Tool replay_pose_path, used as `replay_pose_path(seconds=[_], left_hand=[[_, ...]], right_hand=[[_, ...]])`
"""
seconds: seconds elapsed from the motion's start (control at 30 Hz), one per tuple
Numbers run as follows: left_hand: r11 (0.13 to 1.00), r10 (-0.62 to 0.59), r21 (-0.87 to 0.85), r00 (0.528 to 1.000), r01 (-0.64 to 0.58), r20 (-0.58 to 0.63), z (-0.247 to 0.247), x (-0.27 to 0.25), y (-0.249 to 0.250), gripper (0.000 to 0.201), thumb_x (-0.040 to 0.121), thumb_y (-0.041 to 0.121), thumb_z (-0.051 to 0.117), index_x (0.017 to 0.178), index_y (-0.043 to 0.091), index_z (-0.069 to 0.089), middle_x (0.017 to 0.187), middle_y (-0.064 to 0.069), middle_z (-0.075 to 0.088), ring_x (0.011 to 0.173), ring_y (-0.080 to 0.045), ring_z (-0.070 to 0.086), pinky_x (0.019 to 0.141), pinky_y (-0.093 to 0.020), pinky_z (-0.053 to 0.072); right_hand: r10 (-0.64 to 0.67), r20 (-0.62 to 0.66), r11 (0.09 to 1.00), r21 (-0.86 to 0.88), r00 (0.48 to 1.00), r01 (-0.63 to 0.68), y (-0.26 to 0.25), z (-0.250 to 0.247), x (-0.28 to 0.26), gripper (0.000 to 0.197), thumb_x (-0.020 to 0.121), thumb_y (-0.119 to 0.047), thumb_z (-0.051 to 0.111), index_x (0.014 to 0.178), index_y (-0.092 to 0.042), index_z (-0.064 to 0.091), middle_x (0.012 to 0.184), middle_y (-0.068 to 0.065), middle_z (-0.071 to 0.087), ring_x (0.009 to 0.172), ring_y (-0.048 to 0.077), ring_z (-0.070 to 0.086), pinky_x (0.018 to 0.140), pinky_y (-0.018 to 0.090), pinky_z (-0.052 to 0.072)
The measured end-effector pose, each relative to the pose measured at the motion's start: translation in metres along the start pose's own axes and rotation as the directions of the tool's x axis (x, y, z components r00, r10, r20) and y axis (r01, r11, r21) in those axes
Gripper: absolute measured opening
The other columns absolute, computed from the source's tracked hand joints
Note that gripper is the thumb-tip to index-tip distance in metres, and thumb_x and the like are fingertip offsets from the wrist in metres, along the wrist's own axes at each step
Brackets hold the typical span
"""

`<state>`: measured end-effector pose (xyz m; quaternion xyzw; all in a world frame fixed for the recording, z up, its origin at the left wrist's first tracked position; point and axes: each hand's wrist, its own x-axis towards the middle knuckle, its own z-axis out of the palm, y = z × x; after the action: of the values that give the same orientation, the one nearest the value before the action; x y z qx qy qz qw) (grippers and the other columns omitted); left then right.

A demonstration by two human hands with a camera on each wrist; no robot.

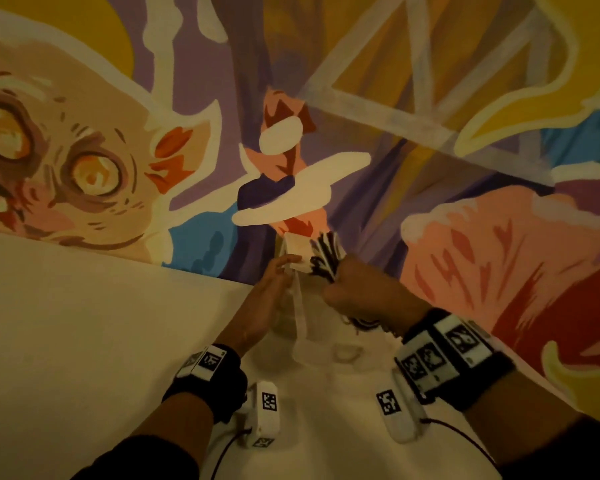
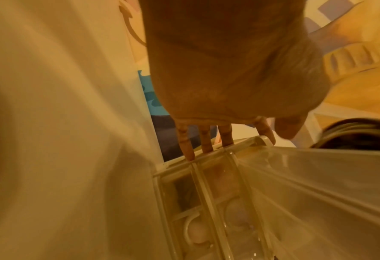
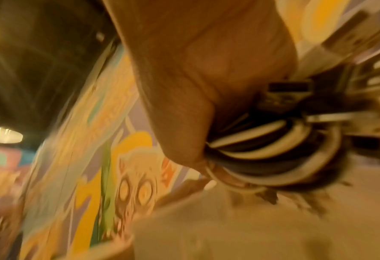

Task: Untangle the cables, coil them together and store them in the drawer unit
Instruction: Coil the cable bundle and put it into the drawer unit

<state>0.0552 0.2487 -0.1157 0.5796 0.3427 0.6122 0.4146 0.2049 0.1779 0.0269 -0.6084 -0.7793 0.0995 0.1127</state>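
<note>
Hands: two, left hand [image 1: 264, 299] and right hand [image 1: 357, 292]. Cable bundle [image 1: 324, 254]: one coil, black and white strands mixed; number of separate cables in it cannot be told. One USB-type plug [image 3: 289, 93] visible on the coil in the right wrist view. Drawer unit [image 2: 229, 202]: one; three translucent drawer fronts countable in the left wrist view, rest out of frame. Wrist camera modules [image 1: 265, 414]: two, one per wrist. Table [image 1: 84, 323]: one. Wall mural [image 1: 118, 133]: one.
</note>
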Motion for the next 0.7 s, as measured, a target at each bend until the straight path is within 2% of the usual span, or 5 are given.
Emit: replay_pose_path(seconds=[0.1,0.23,0.5,0.63,0.7], left_hand=[[1.0,0.012,0.006,1.0,-0.013,0.026,-0.001,0.002,-0.001,0.03,0.107,0.051,0.046,0.137,0.054,0.049,0.14,0.022,0.058,0.128,0.0,0.058,0.098,-0.028,0.05],[1.0,0.011,0.001,0.998,-0.011,0.058,-0.004,0.003,0.001,0.034,0.104,0.057,0.047,0.138,0.053,0.051,0.148,0.015,0.055,0.134,-0.007,0.053,0.108,-0.039,0.047],[0.999,-0.03,0.026,0.997,0.028,0.065,-0.006,0.003,0.004,0.027,0.111,0.041,0.046,0.134,0.054,0.05,0.146,0.011,0.054,0.13,-0.007,0.053,0.109,-0.039,0.045],[0.999,-0.017,0.051,0.998,0.014,0.067,-0.005,0.001,0.005,0.027,0.111,0.047,0.045,0.137,0.055,0.049,0.149,0.008,0.053,0.134,-0.016,0.053,0.113,-0.046,0.046],[0.998,-0.02,0.056,0.998,0.016,0.064,-0.002,0.001,0.005,0.031,0.106,0.06,0.047,0.137,0.056,0.048,0.149,0.01,0.054,0.135,-0.015,0.054,0.114,-0.05,0.046]], right_hand=[[0.083,0.057,0.957,-0.284,0.995,-0.064,0.001,0.03,0.013,0.056,0.099,-0.032,0.058,0.14,0.002,0.04,0.129,0.016,0.061,0.109,0.031,0.067,0.077,0.034,0.051],[0.117,0.014,0.91,-0.402,0.993,-0.101,-0.006,0.036,0.009,0.06,0.096,-0.036,0.065,0.14,-0.004,0.04,0.131,0.012,0.06,0.118,0.032,0.064,0.079,0.034,0.042],[0.154,0.2,0.732,-0.68,0.968,0.024,-0.023,0.02,0.004,0.037,0.1,-0.041,0.06,0.127,-0.016,0.066,0.13,0.008,0.065,0.122,0.027,0.062,0.085,0.031,0.043],[0.182,0.235,0.724,-0.689,0.955,0.031,-0.035,0.018,0.004,0.042,0.103,-0.04,0.062,0.137,-0.014,0.06,0.129,0.008,0.062,0.131,0.028,0.058,0.109,0.037,0.049],[0.184,0.239,0.757,-0.653,0.953,0.017,-0.036,0.018,0.012,0.048,0.104,-0.037,0.062,0.145,-0.013,0.057,0.142,0.009,0.06,0.138,0.029,0.054,0.115,0.04,0.045]])
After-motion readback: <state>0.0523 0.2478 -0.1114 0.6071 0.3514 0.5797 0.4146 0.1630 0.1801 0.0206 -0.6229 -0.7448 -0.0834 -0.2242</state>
